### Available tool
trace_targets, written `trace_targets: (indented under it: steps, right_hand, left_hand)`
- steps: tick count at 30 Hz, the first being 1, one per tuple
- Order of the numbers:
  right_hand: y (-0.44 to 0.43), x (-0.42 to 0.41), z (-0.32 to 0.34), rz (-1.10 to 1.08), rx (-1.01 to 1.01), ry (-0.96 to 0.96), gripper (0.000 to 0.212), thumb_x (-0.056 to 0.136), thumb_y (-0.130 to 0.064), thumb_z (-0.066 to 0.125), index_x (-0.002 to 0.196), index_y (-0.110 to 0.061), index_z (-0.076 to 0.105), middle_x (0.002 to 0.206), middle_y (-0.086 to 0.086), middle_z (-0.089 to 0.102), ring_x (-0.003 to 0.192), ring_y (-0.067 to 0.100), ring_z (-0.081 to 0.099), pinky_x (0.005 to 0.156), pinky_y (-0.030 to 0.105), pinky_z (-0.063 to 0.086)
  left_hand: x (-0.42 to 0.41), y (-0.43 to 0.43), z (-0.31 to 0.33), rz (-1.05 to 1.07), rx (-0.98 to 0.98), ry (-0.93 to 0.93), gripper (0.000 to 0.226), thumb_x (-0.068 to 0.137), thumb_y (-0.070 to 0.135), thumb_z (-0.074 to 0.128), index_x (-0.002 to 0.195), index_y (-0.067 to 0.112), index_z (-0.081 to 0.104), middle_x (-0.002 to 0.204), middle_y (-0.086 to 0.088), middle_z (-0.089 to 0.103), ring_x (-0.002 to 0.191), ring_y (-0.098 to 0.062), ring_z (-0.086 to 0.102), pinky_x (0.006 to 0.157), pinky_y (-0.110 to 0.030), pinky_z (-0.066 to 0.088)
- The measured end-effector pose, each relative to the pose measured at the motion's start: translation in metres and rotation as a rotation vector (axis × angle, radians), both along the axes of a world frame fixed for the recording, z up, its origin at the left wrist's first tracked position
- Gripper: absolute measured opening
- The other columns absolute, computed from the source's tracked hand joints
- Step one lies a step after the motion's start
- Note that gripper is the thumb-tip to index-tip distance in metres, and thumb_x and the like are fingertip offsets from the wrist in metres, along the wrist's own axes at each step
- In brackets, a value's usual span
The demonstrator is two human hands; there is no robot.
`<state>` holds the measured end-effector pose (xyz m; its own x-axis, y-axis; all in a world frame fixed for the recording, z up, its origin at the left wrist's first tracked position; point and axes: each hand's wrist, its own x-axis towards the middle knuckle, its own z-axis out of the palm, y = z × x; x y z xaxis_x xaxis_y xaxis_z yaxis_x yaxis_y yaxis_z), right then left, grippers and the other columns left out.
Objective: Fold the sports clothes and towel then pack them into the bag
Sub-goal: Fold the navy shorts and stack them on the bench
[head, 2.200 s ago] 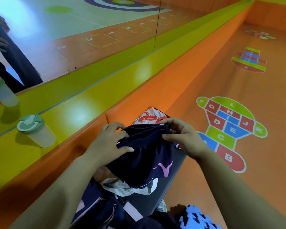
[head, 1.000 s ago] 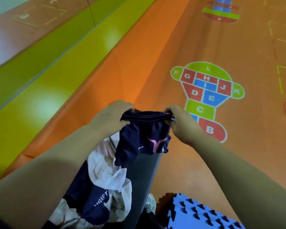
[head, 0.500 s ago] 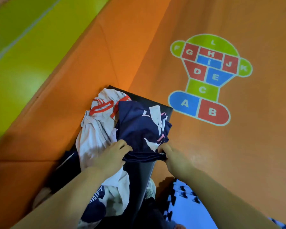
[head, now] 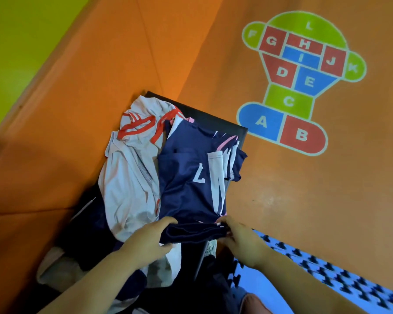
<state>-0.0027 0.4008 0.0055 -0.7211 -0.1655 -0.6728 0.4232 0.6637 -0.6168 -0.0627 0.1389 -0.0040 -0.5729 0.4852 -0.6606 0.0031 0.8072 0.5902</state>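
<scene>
Navy shorts (head: 191, 184) with a white 7 and pink and white stripes lie spread flat on a black bench (head: 216, 120). My left hand (head: 150, 241) grips the left end of their waistband nearest me, and my right hand (head: 243, 241) grips the right end. A crumpled white shirt (head: 132, 168) with red trim lies beside the shorts on the left. Dark navy fabric (head: 86, 234), perhaps the bag, sits lower left, partly hidden by my left arm.
An orange padded floor (head: 304, 200) surrounds the bench, with a coloured hopscotch print (head: 300, 80) to the upper right. An orange and green ledge (head: 32, 64) rises on the left. A blue foam puzzle mat (head: 304, 279) lies lower right.
I brought the shorts down from in front of me and laid them flat on the bench, legs pointing away. My view tilted downward, and both hands kept hold of the waistband.
</scene>
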Motion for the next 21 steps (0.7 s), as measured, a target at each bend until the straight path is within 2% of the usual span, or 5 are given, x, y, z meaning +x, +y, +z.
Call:
trace_targets:
  steps: [4,6,10,14,21]
  right_hand:
    - [0.006,-0.039,-0.018,-0.124,0.002,0.022,0.038,0.094,-0.024,0.056,0.129,-0.022,0.044,0.105,-0.002,0.062,0.091,0.016,0.059,0.082,0.034,0.048]
    - [0.009,-0.063,-0.027,-0.148,0.011,0.078,0.034,0.095,-0.023,0.055,0.128,-0.022,0.046,0.104,-0.002,0.060,0.089,0.016,0.056,0.079,0.029,0.044]
    - [0.010,-0.110,-0.054,-0.217,0.054,0.142,0.034,0.094,-0.027,0.053,0.128,-0.026,0.045,0.113,-0.001,0.057,0.092,0.024,0.057,0.084,0.040,0.048]
    - [0.011,-0.146,-0.076,-0.339,0.039,0.161,0.034,0.096,-0.027,0.052,0.129,-0.026,0.045,0.111,-0.005,0.053,0.097,0.020,0.056,0.088,0.039,0.048]
    - [0.002,-0.159,-0.107,-0.565,0.056,0.239,0.030,0.093,-0.028,0.058,0.119,-0.018,0.047,0.105,-0.010,0.056,0.101,0.016,0.056,0.086,0.029,0.043]
  left_hand:
    - [-0.030,0.007,-0.018,0.172,0.021,0.021,0.048,0.081,0.039,0.068,0.123,0.038,0.043,0.102,0.022,0.063,0.089,0.007,0.059,0.082,-0.017,0.049]
    - [-0.050,0.013,-0.028,0.245,0.026,0.083,0.050,0.081,0.040,0.068,0.125,0.034,0.044,0.101,0.020,0.063,0.090,0.004,0.060,0.082,-0.021,0.050]
    - [-0.088,0.029,-0.050,0.397,0.079,0.170,0.049,0.084,0.030,0.068,0.126,0.027,0.045,0.100,0.015,0.061,0.090,-0.002,0.059,0.081,-0.018,0.045]
    - [-0.119,0.041,-0.076,0.514,0.099,0.225,0.055,0.084,0.032,0.067,0.132,0.022,0.043,0.106,0.003,0.060,0.092,-0.015,0.060,0.086,-0.029,0.047]
    - [-0.122,0.045,-0.102,0.725,0.138,0.182,0.058,0.080,0.027,0.073,0.130,0.021,0.044,0.095,0.018,0.054,0.084,0.001,0.055,0.070,-0.013,0.041]
